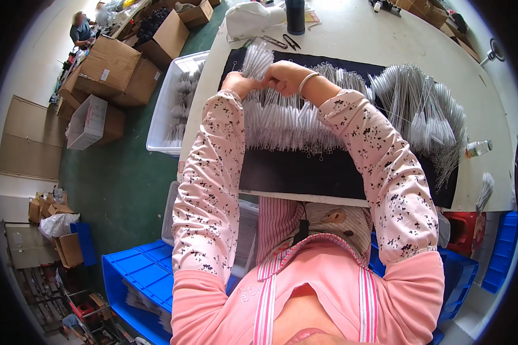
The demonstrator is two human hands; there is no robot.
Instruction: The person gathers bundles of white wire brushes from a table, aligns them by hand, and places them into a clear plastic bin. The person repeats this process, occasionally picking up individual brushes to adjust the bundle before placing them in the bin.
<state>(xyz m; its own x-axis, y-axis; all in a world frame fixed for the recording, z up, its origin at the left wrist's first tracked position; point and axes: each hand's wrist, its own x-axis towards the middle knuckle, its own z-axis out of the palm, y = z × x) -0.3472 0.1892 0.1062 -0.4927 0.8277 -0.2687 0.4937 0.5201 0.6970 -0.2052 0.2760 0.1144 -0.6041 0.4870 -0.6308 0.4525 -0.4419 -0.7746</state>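
Over the left end of the black cloth (305, 172), a bundle of thin wire brushes (258, 59) with pale bristles stands up between my hands. My left hand (240, 84) is closed around its lower left side. From the right, my right hand (288, 77) grips it with bent fingers, and a bracelet circles that wrist. The lower end of the bundle is hidden by my hands. Just below them lies a long row of similar brushes (288, 123), with small wire loops at their ends. More brushes (414, 103) are heaped to the right, partly fanned out.
Thread snips (292, 42), a white cap (253, 20) and a dark bottle (295, 17) sit at the table's far side. A small jar (479, 148) is at the right. Beside the table stand a white bin of brushes (154, 129) and blue crates (141, 264). Cardboard boxes (109, 63) are farther left.
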